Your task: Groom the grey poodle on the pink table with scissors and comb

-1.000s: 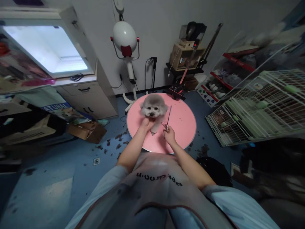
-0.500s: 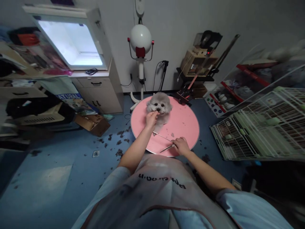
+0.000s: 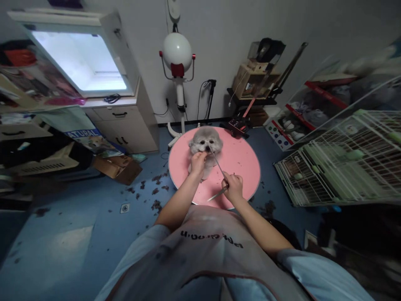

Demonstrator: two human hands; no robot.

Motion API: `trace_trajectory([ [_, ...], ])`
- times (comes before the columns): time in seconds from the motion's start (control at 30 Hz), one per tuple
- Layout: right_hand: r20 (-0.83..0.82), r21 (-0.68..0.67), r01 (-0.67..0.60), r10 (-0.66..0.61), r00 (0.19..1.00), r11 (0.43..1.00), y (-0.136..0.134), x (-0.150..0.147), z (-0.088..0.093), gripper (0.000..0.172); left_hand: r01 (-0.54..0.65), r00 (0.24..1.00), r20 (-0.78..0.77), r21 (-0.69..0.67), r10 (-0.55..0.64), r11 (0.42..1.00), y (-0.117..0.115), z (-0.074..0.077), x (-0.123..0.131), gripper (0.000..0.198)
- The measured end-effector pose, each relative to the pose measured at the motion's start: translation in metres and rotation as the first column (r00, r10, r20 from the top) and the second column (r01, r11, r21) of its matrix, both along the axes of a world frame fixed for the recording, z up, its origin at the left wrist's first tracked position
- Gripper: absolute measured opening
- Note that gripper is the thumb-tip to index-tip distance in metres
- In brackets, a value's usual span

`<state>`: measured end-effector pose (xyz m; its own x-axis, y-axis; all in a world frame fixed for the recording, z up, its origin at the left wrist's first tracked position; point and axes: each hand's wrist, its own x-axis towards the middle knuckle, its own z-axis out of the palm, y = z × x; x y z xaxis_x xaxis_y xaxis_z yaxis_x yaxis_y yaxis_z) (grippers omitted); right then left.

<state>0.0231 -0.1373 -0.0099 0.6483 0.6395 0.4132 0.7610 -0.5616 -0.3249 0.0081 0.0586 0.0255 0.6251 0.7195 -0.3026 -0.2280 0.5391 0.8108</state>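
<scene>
A fluffy grey dog (image 3: 205, 140) sits on a round pink table (image 3: 247, 167), facing me. My left hand (image 3: 199, 162) is closed on the fur at the dog's chin, just below its mouth. In my right hand (image 3: 233, 187) are metal scissors (image 3: 217, 193) and a long thin metal tool (image 3: 217, 161). The thin tool points up toward the dog's muzzle, its tip by the nose, while the scissors point left over the table's near edge. Small grey fur clumps lie on the tabletop.
Behind the table stand a white round lamp-like device (image 3: 177, 52) and a black-and-red device (image 3: 238, 125). Wire cages (image 3: 332, 167) are at right, a cabinet (image 3: 125, 125) and cardboard box (image 3: 120, 167) at left. Fur clumps (image 3: 156, 205) dot the blue floor.
My right hand has turned and moved slightly left, swinging the thin tool's tip up to the dog's muzzle. The dog's head appears more raised. My left hand still holds the chin. The view has shifted slightly.
</scene>
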Motion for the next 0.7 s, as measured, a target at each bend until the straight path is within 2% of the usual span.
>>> trace_trajectory([
  [0.07,-0.052,0.025,0.066,-0.065,0.997,0.997,0.009,-0.004,-0.004,0.039,-0.024,0.999,-0.037,0.048,0.026,0.999,-0.003,-0.001,-0.003,0.016],
  [0.13,-0.109,0.062,0.122,-0.115,0.987,0.991,0.011,-0.007,-0.009,0.039,-0.007,0.999,-0.036,0.035,0.008,0.999,-0.005,-0.006,-0.007,0.014],
  [0.23,-0.234,0.122,0.216,-0.184,0.955,0.969,0.006,-0.014,-0.015,0.039,0.135,0.989,-0.041,-0.096,-0.14,0.986,-0.004,-0.015,-0.01,0.004],
  [0.3,-0.391,0.159,0.291,-0.211,0.896,0.943,0.001,-0.021,-0.017,0.042,0.243,0.966,-0.019,-0.257,-0.256,0.935,0.002,-0.018,-0.009,0.006],
  [0.37,-0.57,0.198,0.341,-0.175,0.803,0.919,-0.008,-0.026,-0.018,0.043,0.302,0.952,0.084,-0.393,-0.293,0.868,0.01,-0.018,-0.008,0.009],
  [0.43,-0.729,0.209,0.313,-0.065,0.681,0.926,-0.023,-0.03,-0.017,0.043,0.324,0.946,0.176,-0.461,-0.272,0.826,0.019,-0.019,-0.009,0.012],
  [0.47,-0.801,0.2,0.267,0.0,0.598,0.943,-0.032,-0.029,-0.015,0.044,0.311,0.95,0.174,-0.47,-0.259,0.826,0.023,-0.021,-0.011,0.011],
  [0.57,-0.954,0.168,0.104,0.136,0.266,0.98,-0.049,-0.012,-0.001,0.048,0.221,0.972,0.047,-0.512,-0.23,0.83,0.032,-0.037,-0.023,0.011],
  [0.63,-0.987,0.148,0.04,0.145,0.072,0.988,-0.045,0.016,0.019,0.047,0.17,0.978,-0.015,-0.532,-0.21,0.83,0.035,-0.051,-0.031,0.011],
  [0.7,-0.993,0.106,-0.031,0.104,-0.048,0.994,-0.026,0.055,0.048,0.037,0.149,0.98,-0.035,-0.537,-0.198,0.831,0.035,-0.063,-0.038,0.01],
])
